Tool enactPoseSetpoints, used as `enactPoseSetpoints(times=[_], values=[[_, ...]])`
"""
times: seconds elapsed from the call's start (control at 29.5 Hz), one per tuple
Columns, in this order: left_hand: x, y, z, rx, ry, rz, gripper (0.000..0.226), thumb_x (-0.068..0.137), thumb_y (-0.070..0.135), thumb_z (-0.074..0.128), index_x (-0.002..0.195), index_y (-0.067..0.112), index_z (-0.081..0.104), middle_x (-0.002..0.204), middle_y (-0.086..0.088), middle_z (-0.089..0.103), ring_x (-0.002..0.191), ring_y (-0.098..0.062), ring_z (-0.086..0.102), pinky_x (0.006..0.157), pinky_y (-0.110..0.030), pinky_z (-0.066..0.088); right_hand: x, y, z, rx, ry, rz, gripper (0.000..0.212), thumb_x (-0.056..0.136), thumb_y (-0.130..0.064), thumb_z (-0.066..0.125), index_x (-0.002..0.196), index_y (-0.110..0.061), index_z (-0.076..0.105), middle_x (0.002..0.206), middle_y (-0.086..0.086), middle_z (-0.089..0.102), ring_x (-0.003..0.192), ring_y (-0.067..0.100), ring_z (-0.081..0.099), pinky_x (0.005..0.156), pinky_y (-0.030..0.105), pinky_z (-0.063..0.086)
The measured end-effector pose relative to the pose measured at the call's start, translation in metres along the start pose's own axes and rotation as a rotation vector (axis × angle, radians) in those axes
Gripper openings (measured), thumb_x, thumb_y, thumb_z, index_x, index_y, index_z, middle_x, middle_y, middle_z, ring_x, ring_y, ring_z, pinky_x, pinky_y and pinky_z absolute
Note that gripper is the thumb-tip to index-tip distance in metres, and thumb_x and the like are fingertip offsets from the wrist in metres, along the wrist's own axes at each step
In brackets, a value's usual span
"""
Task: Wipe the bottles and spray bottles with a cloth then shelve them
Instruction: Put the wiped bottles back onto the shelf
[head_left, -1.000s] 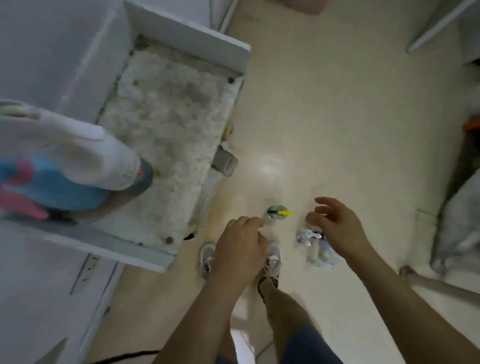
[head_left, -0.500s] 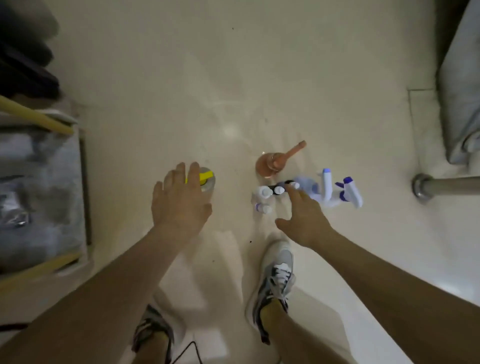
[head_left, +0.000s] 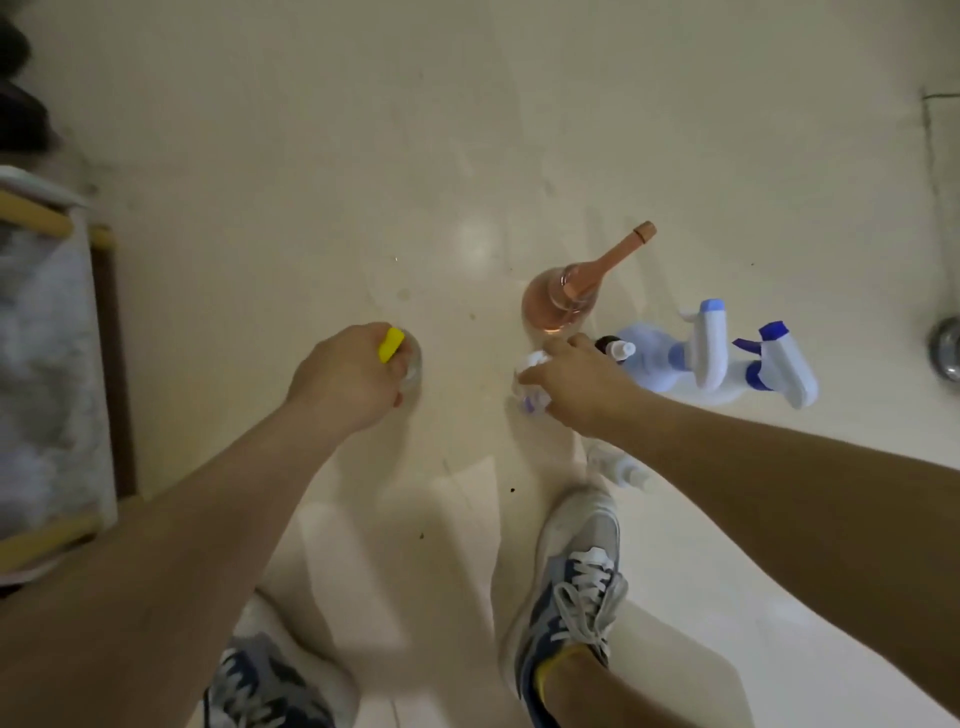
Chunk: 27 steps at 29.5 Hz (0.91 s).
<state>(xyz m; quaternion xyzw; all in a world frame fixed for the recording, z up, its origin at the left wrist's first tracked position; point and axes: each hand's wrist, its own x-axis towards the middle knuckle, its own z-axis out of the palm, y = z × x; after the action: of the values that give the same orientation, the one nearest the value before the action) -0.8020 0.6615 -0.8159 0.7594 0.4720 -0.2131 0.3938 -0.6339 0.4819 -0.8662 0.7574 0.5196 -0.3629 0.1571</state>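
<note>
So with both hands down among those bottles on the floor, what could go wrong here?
The right hand holds a small white bottle right beside the tall pink bottle; lifting carelessly might knock that narrow-necked one over.
The left hand grips the yellow-capped bottle from the top, so it may slip.
Another small bottle sits near the shoe and could be kicked.

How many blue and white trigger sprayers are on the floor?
2: a pale-topped sprayer just right of the pink bottle, and a dark-blue-triggered sprayer farthest right. The right hand may hide others.
</note>
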Motion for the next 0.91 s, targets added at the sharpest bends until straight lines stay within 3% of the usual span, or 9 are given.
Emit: enactPoseSetpoints(times=[0.14, 0.24, 0.37, 0.47, 0.58, 0.68, 0.75, 0.81, 0.91], values=[[-0.005, -0.013, 0.005, -0.186, 0.063, -0.104, 0.016, 0.087, 0.028, 0.057, 0.078, 0.037, 0.066, 0.06, 0.004, 0.07, 0.072, -0.024, 0.072, 0.082, -0.044, 0.057, 0.003, -0.001, -0.011, 0.037, 0.066, -0.031, 0.02, 0.088, -0.008, 0.059, 0.107, -0.012, 0.061, 0.116, 0.014, 0.054, 0.104, 0.036, 0.054, 0.086, 0.044, 0.048], [-0.021, -0.019, 0.005, -0.297, 0.089, -0.099, 0.014, 0.073, 0.047, 0.054, 0.079, 0.052, 0.066, 0.062, 0.0, 0.071, 0.071, -0.029, 0.073, 0.075, -0.05, 0.058, 0.001, -0.004, -0.024, 0.038, 0.062, 0.02, 0.017, 0.092, -0.006, 0.053, 0.105, -0.008, 0.063, 0.108, 0.013, 0.062, 0.098, 0.03, 0.059, 0.081, 0.034, 0.043], [-0.059, -0.016, -0.015, -0.336, 0.116, -0.148, 0.011, 0.085, 0.039, 0.059, 0.079, 0.035, 0.067, 0.061, 0.002, 0.07, 0.063, -0.024, 0.069, 0.078, -0.045, 0.058, -0.004, -0.002, -0.038, 0.081, 0.11, -0.002, 0.026, 0.089, -0.009, 0.059, 0.113, -0.003, 0.063, 0.108, 0.013, 0.064, 0.104, 0.031, 0.059, 0.086, 0.034, 0.037], [-0.101, -0.009, -0.04, -0.385, 0.159, -0.205, 0.017, 0.09, 0.037, 0.054, 0.094, 0.03, 0.07, 0.066, 0.004, 0.071, 0.07, -0.024, 0.069, 0.078, -0.045, 0.057, -0.027, -0.015, -0.067, 0.316, 0.199, 0.039, 0.022, 0.083, -0.009, 0.057, 0.1, -0.014, 0.07, 0.102, 0.007, 0.069, 0.097, 0.025, 0.064, 0.084, 0.033, 0.045], [-0.164, 0.005, -0.087, -0.45, 0.225, -0.254, 0.02, 0.093, 0.041, 0.05, 0.099, 0.032, 0.068, 0.071, 0.006, 0.07, 0.078, -0.027, 0.069, 0.078, -0.047, 0.057, -0.069, -0.047, -0.139, 0.368, 0.326, -0.01, 0.013, 0.079, -0.001, 0.065, 0.073, -0.009, 0.073, 0.089, 0.007, 0.066, 0.079, 0.028, 0.059, 0.061, 0.022, 0.031], [-0.231, 0.031, -0.155, -0.536, 0.328, -0.285, 0.01, 0.094, 0.04, 0.053, 0.09, 0.043, 0.062, 0.066, 0.01, 0.068, 0.075, -0.021, 0.069, 0.078, -0.045, 0.056, -0.126, -0.094, -0.251, 0.589, 0.412, 0.044, 0.013, 0.085, -0.008, 0.064, 0.08, -0.013, 0.076, 0.088, 0.0, 0.068, 0.075, 0.017, 0.061, 0.067, 0.026, 0.046], [-0.28, 0.048, -0.208, -0.561, 0.409, -0.26, 0.011, 0.095, 0.036, 0.054, 0.088, 0.044, 0.057, 0.065, 0.011, 0.068, 0.067, -0.007, 0.067, 0.075, -0.037, 0.055, -0.158, -0.126, -0.329, 0.698, 0.483, 0.005, 0.014, 0.084, -0.007, 0.067, 0.078, -0.015, 0.076, 0.09, 0.0, 0.074, 0.069, 0.006, 0.063, 0.064, 0.011, 0.045], [-0.327, 0.059, -0.257, -0.582, 0.501, -0.238, 0.012, 0.097, 0.033, 0.052, 0.091, 0.042, 0.048, 0.063, 0.007, 0.067, 0.062, -0.001, 0.063, 0.063, -0.029, 0.05, -0.185, -0.165, -0.404, 0.759, 0.545, -0.079, 0.021, 0.082, -0.008, 0.072, 0.071, -0.026, 0.074, 0.087, -0.017, 0.074, 0.07, -0.005, 0.062, 0.065, 0.002, 0.039], [-0.38, 0.073, -0.323, -0.661, 0.629, -0.259, 0.011, 0.094, 0.038, 0.052, 0.095, 0.039, 0.041, 0.063, 0.007, 0.068, 0.06, -0.002, 0.062, 0.054, -0.019, 0.044, -0.216, -0.222, -0.502, 0.853, 0.58, -0.227, 0.035, 0.077, -0.007, 0.077, 0.059, -0.036, 0.07, 0.075, -0.035, 0.066, 0.075, -0.009, 0.066, 0.079, 0.02, 0.054]])
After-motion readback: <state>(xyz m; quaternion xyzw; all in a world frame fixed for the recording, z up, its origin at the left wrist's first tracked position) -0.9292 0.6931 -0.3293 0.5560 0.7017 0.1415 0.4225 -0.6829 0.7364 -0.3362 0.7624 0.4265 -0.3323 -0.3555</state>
